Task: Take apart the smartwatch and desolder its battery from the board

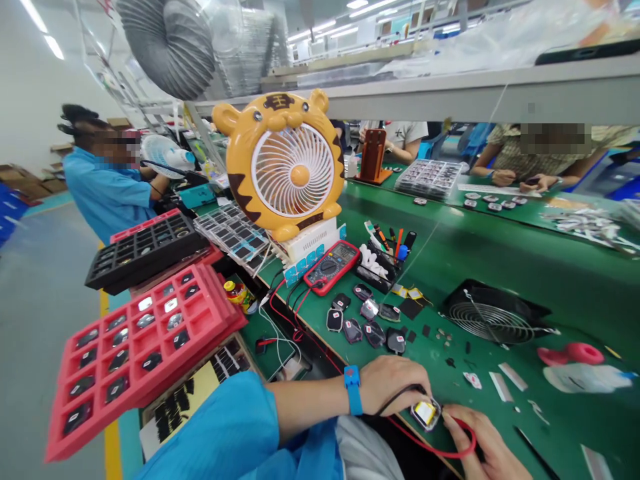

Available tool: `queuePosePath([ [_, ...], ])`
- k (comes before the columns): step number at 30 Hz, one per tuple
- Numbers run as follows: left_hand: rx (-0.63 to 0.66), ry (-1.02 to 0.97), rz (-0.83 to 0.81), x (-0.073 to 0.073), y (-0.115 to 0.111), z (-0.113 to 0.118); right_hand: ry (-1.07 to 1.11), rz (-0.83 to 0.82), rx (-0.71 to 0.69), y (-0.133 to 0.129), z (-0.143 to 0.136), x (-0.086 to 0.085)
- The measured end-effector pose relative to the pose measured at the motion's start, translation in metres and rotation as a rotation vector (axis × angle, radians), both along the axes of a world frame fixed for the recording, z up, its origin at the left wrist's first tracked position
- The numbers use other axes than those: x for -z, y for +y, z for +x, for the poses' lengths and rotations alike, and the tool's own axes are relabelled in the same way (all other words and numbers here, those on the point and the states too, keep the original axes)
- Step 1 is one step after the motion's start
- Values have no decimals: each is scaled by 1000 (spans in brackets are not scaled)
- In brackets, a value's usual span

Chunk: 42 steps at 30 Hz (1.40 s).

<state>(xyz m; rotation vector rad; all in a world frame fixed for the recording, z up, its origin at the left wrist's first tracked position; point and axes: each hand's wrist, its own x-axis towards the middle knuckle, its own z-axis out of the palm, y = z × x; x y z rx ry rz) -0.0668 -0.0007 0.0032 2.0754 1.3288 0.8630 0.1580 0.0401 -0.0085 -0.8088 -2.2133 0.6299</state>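
Head view gives me the small case point(425, 414) with a yellow piece inside, at the near edge of the green tabletop point(480, 247), between both hands: the left hand point(393, 383) is closed around the black lead point(387, 403), and the right hand point(487, 443) pinches the red lead point(474, 441) just beside the case's rim. Beyond them I see dark units point(373, 335) grouped near the red multimeter point(330, 267), with the tiger-faced fan point(300, 175) behind it. Off left, I have the pink tray point(203, 323) holding further pieces
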Motion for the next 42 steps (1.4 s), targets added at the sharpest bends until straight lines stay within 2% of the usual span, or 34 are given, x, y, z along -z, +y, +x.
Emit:
queuePosePath([
  [3,-11,-65,39,-5,-2,0,65,-34,86,-11,-11,-19],
  [6,-22,-149,11,-7,1,-1,93,-83,101,-13,-19,-30],
  [13,-12,-202,49,-9,14,0,130,-152,84,-4,-15,-25],
  [24,-8,-235,-41,-9,16,1,144,-227,75,-2,-12,-24],
  [42,9,-185,-65,-12,17,0,136,-271,59,-2,-10,-26],
])
